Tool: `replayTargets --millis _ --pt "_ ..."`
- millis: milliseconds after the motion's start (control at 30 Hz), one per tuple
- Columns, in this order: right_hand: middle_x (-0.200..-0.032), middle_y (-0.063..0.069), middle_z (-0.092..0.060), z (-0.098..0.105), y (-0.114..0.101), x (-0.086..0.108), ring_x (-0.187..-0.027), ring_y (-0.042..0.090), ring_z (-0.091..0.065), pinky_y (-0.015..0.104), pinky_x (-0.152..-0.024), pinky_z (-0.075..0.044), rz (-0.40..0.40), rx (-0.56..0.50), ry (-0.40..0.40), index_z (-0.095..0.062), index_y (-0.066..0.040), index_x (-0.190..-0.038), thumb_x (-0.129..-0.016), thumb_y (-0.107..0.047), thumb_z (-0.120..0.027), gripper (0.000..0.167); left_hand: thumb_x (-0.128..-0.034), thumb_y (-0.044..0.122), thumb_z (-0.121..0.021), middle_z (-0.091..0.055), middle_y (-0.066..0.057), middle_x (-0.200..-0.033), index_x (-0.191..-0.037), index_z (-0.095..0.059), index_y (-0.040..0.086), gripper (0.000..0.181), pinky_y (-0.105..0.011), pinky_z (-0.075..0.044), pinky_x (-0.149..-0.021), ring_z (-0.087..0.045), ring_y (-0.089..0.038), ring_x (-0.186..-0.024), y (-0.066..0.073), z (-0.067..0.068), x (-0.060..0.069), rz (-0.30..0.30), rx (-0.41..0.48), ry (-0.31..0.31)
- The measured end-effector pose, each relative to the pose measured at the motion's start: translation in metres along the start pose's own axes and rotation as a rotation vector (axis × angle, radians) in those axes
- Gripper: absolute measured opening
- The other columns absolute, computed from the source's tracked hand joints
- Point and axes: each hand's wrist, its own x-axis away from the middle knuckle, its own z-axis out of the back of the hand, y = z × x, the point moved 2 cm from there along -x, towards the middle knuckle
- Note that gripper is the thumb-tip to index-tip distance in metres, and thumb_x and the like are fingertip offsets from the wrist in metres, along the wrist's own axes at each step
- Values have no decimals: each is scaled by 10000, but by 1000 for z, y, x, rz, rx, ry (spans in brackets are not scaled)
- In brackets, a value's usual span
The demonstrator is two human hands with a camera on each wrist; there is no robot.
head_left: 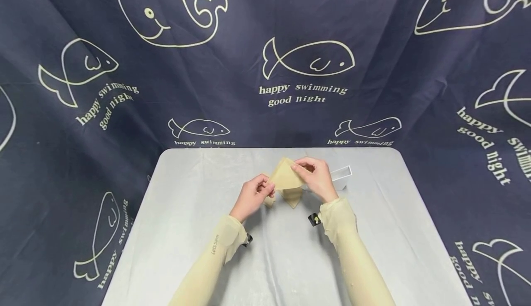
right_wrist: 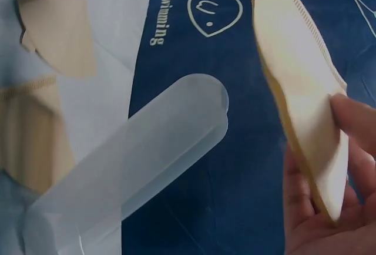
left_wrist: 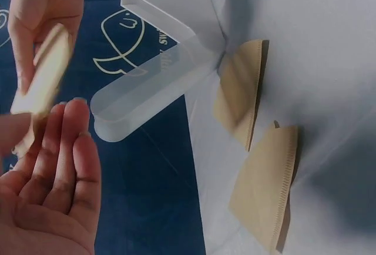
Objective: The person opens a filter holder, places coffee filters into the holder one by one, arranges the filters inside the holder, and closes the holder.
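Observation:
A tan paper coffee filter (head_left: 285, 175), possibly several stacked, is held above the table between my hands. My left hand (head_left: 254, 195) pinches its lower left corner between thumb and fingers. On its right edge, my right hand (head_left: 314, 177) grips it, thumb on the near face and fingers behind, as the right wrist view shows. Two more coffee filters lie on the table: one filter (left_wrist: 239, 93) beside the plastic case, another filter (left_wrist: 264, 184) farther from it. Both have crimped seams.
A translucent plastic case (left_wrist: 147, 93) stands with its two halves spread apart, just behind the filters; my right hand partly hides it in the head view. The pale table (head_left: 186, 181) ends at a dark blue curtain (head_left: 249, 126) printed with fish.

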Motion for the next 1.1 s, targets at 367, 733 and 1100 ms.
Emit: replayTargets --millis 367,733,1100 --pt "-805 -149 -742 5 1 0 -684 12 -658 150 -608 -518 -79 -312 215 -731 99 -1075 -928 -119 -787 269 -1005 210 -701 -749 -135 -996 -1115 -674 41 204 -224 -578 -823 -731 -202 -904 -1 -2 0 13 164 75" --pt "-831 -102 -758 -24 -2 12 -701 42 -680 172 -618 -547 -83 -346 154 -720 110 -1076 -925 -77 -780 248 -1026 161 -659 -774 -207 -975 -1059 -645 -41 206 -328 -636 -810 -771 -317 -877 5 -18 1 91 313 109" --pt "-1057 223 -737 4 -12 -10 -828 17 -705 165 -792 -580 -10 -215 -15 -719 50 -1177 -959 -60 -733 245 -1024 86 -641 -758 -261 -938 -1008 -647 -61 149 -502 -621 -828 -754 -392 -859 7 -14 1 53 199 91"
